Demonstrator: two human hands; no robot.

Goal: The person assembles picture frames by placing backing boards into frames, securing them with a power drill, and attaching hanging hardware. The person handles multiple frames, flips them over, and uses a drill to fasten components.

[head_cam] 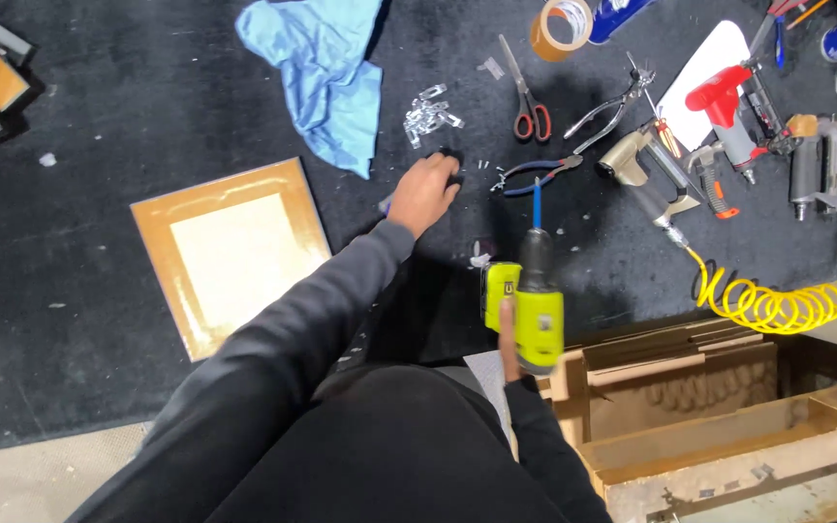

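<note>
At mid-frame the right hand point(510, 339) is wrapped around the grip of a lime-green cordless drill point(527, 298), whose blue bit point(537, 202) points up the frame toward blue-handled pliers point(535, 172). The left hand point(424, 193), just left of centre, reaches onto the black mat point(128, 107), fingers curled down over a small dark object point(450, 158); whether they grip it cannot be told. A heap of clear clips point(428, 114) lies just above, a blue cloth point(326, 73) upper left, red-handled scissors point(527, 97) upper right.

A framing workshop: nail guns point(728, 121), pliers point(535, 172), tape point(562, 27), wooden frames point(230, 252).
</note>
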